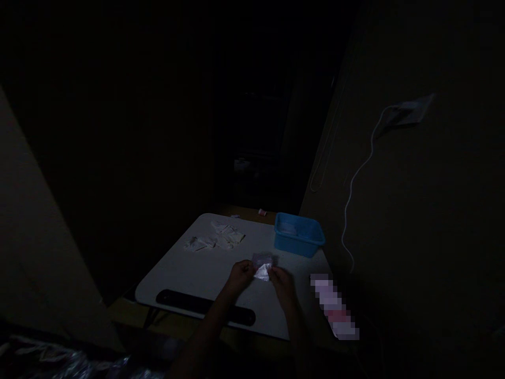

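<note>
Both my hands grip a small, shiny piece [262,271], whitish at the front and translucent like plastic film behind. Its exact kind is hard to make out in the dim light. My left hand [241,275] pinches its left side with closed fingers. On the right edge, my right hand [281,280] is also closed. The piece is held just over the white folding table [189,273]. Crumpled white pieces, like cloth or thin film [226,235], lie on the table's far left part.
A blue plastic basket [300,245] stands at the table's back right corner. A pixelated, bright phone-like object [334,308] lies at the right edge. A white cable [347,205] hangs from the wall outlet [410,111]. A small red-and-white item [262,212] lies beyond the table.
</note>
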`<state>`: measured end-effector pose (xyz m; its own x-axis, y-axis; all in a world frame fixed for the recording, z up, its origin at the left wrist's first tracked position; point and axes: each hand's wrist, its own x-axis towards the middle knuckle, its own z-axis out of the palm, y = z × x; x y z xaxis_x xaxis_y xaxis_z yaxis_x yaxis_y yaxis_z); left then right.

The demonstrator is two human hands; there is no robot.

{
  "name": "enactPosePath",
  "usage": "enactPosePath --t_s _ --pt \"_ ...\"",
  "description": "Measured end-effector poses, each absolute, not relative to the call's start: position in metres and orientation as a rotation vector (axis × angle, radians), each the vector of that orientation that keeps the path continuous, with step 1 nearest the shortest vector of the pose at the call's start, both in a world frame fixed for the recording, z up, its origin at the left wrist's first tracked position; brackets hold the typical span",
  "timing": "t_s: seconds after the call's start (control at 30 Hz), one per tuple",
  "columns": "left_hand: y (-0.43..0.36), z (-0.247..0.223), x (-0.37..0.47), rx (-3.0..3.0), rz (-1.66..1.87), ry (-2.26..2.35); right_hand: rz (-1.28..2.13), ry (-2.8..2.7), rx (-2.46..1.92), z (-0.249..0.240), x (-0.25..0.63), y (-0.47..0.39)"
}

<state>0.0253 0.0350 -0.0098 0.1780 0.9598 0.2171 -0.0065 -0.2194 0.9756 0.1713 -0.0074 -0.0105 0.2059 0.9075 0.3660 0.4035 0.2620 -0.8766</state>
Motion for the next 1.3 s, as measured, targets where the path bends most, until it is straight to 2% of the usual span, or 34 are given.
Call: enactPosePath --t_s 0.27,1.3 --pt "0.030 -0.005 0.025 1.384 1.145 0.867 0.480 -1.375 -1.361 -0.017 0.175 -0.003" --pt "0.040 -0.019 0.025 1.522 1.222 0.970 0.533 -1.420 -1.343 -0.005 0.170 -0.008"
